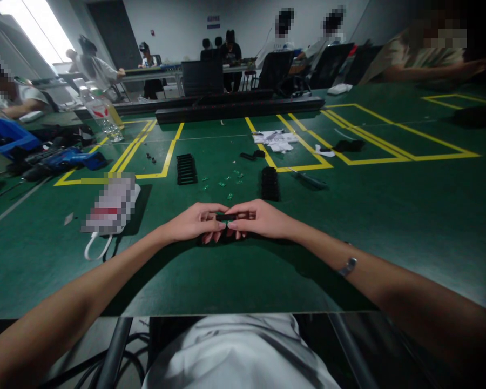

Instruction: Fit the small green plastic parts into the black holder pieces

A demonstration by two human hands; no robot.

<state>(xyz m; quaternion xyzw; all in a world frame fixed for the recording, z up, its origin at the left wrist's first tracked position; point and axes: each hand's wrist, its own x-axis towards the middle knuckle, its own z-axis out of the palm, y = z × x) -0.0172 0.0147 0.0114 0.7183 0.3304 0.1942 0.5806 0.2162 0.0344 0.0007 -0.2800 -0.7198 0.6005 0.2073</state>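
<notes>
My left hand point(196, 221) and my right hand point(259, 219) meet over the near part of the green table, fingers closed on one small black plastic piece point(225, 217). A bit of green, like a small circuit board point(227, 222), shows at its near side between my thumbs. Just beyond my hands lie several loose green circuit boards point(222, 184). To their left is a row of black plastic pieces point(186, 169); to their right, near my right hand, stands a second black row point(270, 183). My fingers hide part of the held piece.
A white device with a cable point(121, 208) lies left of my hands. A screwdriver point(308, 180) and crumpled white paper point(276, 140) lie to the right. At far left are a blue bin point(12, 138), a blue power tool point(75, 162) and a plastic bottle point(105, 116). People sit around.
</notes>
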